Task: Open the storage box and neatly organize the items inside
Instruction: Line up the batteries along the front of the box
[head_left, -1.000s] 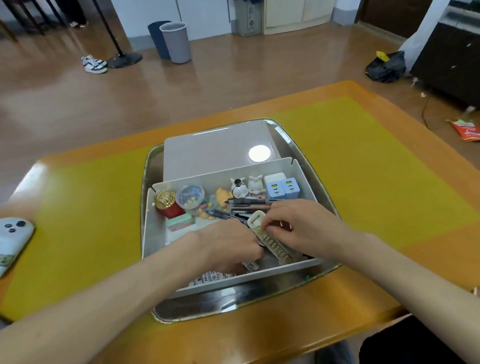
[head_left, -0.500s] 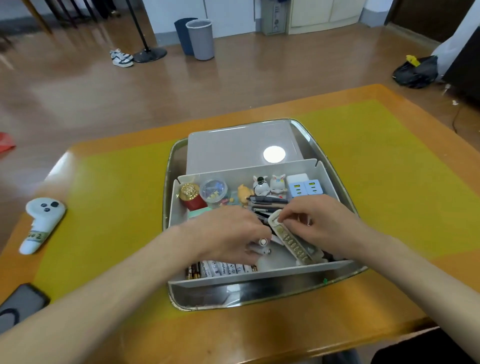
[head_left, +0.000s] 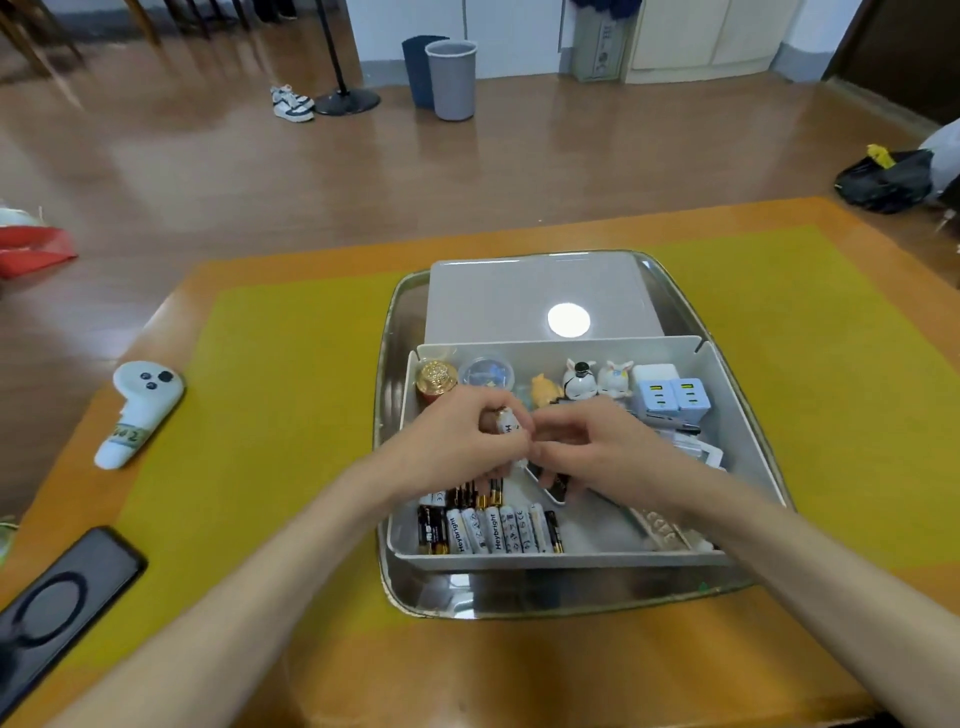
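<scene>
Fingers: a white battery (head_left: 508, 427) is pinched upright in the curled fingers of the left hand (head_left: 457, 441), above the middle of the storage box (head_left: 748, 447). The fingers of the right hand (head_left: 597, 447) are curled, their tips brought against the left hand's just beside the battery; whether the battery is also pinched by them cannot be told.

Below the hands: a dark flat item (head_left: 553, 486) with a pale rim is partly covered by the right hand.

Storage box, open, grey-white, low-walled. Near wall: a row of batteries (head_left: 488, 530), white and black, laid side by side and touching, with a second short row just behind. Near right corner: a pale ribbed strip (head_left: 662, 527), partly hidden under the right forearm. Bare floor is seen between the battery row and the strip. Far wall, left to right: gold-capped jar (head_left: 437, 378), clear round tub (head_left: 485, 373), yellow figure (head_left: 544, 389), two rabbit figures (head_left: 597, 379), blue chargers (head_left: 672, 400), closely packed.

Lid (head_left: 519, 301): laid flat behind the box, touching its far wall.

Tray (head_left: 519, 597): metal, carries box and lid; a narrow margin is left on every side.

Desk (head_left: 291, 415): yellow mat with an orange border. A white controller (head_left: 140, 410) and a black phone (head_left: 57, 597) are placed at the left edge, well apart from the tray.
</scene>
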